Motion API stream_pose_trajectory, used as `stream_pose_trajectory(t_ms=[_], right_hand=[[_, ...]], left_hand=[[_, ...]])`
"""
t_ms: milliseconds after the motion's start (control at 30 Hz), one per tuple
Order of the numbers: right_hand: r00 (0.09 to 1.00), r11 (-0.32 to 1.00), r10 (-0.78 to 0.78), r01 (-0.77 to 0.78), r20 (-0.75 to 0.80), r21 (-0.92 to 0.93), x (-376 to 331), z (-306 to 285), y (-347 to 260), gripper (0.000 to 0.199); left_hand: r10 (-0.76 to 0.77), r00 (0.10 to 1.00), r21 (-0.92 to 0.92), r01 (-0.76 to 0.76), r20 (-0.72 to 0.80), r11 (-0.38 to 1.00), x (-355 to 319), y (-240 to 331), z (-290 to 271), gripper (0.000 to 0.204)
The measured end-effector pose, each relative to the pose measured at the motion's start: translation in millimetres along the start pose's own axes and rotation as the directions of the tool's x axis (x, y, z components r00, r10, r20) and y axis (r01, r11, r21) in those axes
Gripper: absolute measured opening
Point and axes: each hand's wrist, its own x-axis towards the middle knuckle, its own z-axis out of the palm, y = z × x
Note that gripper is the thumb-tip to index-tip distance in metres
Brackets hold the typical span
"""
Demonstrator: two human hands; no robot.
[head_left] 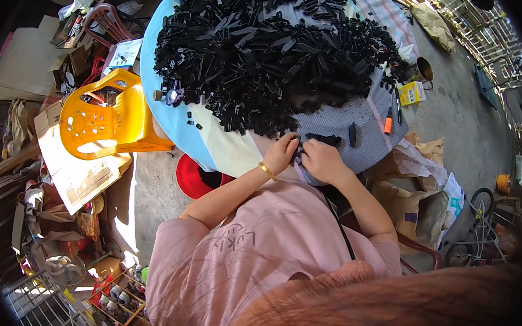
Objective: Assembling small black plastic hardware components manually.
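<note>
Both my hands meet at the near edge of a cloth-covered round table. My left hand, with a gold bracelet on its wrist, has its fingers closed on a small black piece that they mostly hide. Right beside it, my right hand is closed too, fingertips pinched at the same spot. A big heap of black plastic pieces lies just beyond my hands. Next to the right hand are a few black pieces and one long black piece lying apart.
An orange-handled tool, a dark pen-like stick and a yellow box lie at the table's right. A red bucket stands below its left edge, near a yellow plastic chair. Brown paper sacks crowd the lower right.
</note>
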Motion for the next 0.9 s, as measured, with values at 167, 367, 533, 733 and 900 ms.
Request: stream_pose_trajectory(t_ms=[167, 367, 533, 733, 900], right_hand=[[0.933, 0.975, 0.153, -0.195, -0.326, -0.103, -37.5, -23.5, 74.4, 0.042], [0.876, 0.933, 0.309, -0.354, -0.371, -0.058, -51.8, 3.2, 117.8, 0.055], [0.919, 0.966, 0.224, -0.255, -0.325, -0.054, -47.6, 19.8, 105.9, 0.061], [0.971, 0.956, 0.182, -0.212, -0.157, -0.204, -61.1, 12.0, 75.4, 0.097], [0.927, 0.925, 0.364, -0.371, -0.092, -0.083, -59.4, 20.5, 71.1, 0.091]], left_hand=[[-0.275, 0.905, -0.605, 0.423, 0.326, 0.675, 22.2, -13.8, -8.7, 0.022], [-0.159, 0.887, -0.583, 0.41, 0.433, 0.702, 26.0, -16.0, 0.1, 0.018], [-0.069, 0.888, -0.477, 0.308, 0.455, 0.823, 28.3, -17.3, 2.8, 0.021], [0.359, 0.875, 0.57, -0.483, 0.324, 0.664, 32.9, -5.0, 24.9, 0.086], [0.187, 0.936, 0.853, -0.349, 0.298, 0.389, 33.0, -3.7, 56.2, 0.107]])
